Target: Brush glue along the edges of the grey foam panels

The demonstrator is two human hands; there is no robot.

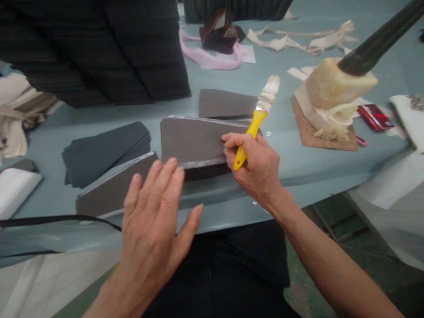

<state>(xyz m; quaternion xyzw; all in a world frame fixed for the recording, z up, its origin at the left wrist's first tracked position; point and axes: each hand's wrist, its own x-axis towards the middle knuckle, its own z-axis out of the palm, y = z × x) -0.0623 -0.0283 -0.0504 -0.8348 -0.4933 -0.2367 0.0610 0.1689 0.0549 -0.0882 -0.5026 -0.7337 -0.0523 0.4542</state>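
Observation:
In my right hand (pixel 253 161) is a paintbrush (pixel 257 117) with a yellow handle; its bristles, crusted white, point up and away. That hand is over the right end of a stack of dark grey panels (pixel 195 139), whose long edges carry whitish wet-looking strips. My left hand (pixel 154 221) is spread flat, fingers apart, above a single grey panel (pixel 112 187) with whitish edges. Whether it touches that panel I cannot tell. A fan of dark green-grey pieces (pixel 106 150) lies beyond the left hand, and another grey panel (pixel 227 104) lies behind the stack.
Tall piles of black sheets (pixel 132 48) stand at the back left. On the right, a crusted plastic container (pixel 334 88) with a thick dark handle sits on a brown board (pixel 311 134), beside a red device (pixel 376 117). Fabric strips (pixel 301 39) lie behind. A black strap (pixel 59 219) crosses the left edge.

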